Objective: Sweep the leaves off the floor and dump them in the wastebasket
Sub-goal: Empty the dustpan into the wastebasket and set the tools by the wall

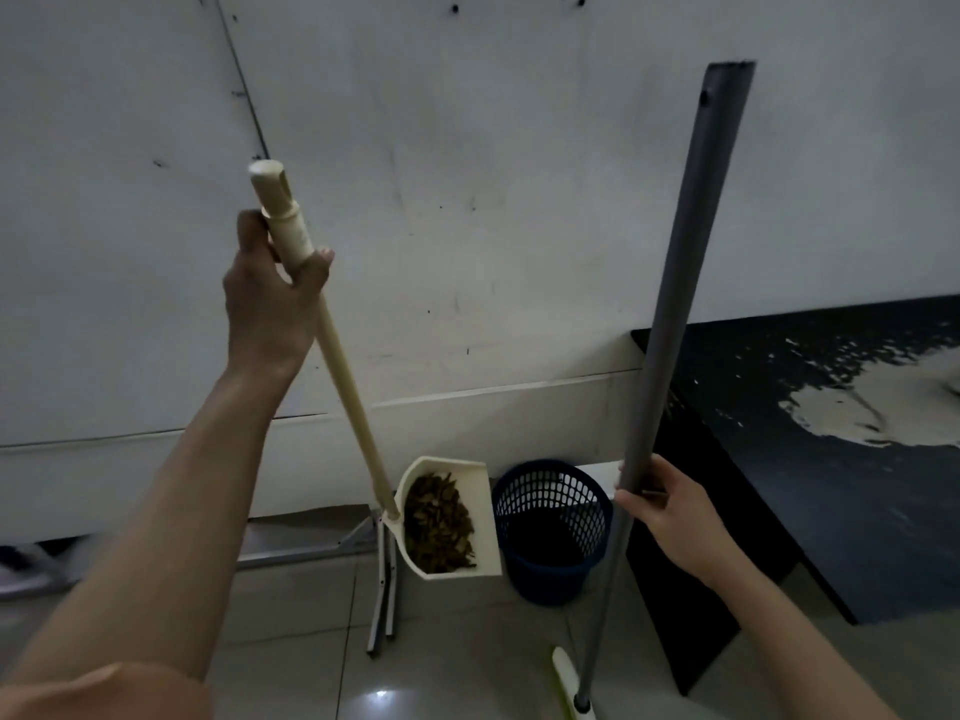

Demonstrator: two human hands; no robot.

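Cream plastic dustpan [449,517], loaded with brown dried leaves [439,522], hangs tilted just left of a dark blue mesh wastebasket [550,527] that stands on the tiled floor [457,662] against a white wall [467,200]. The left hand [272,298] has its grip closed around the top of the dustpan's long cream handle [343,366]. The right hand [670,517], just right of the wastebasket, has its grip closed around a grey broom pole [670,324], upright, its head near the floor in front of the wastebasket. To empty well, the pan's open mouth likely should be carried over the wastebasket's rim before tipping, slowly, so no leaves spill beside it.
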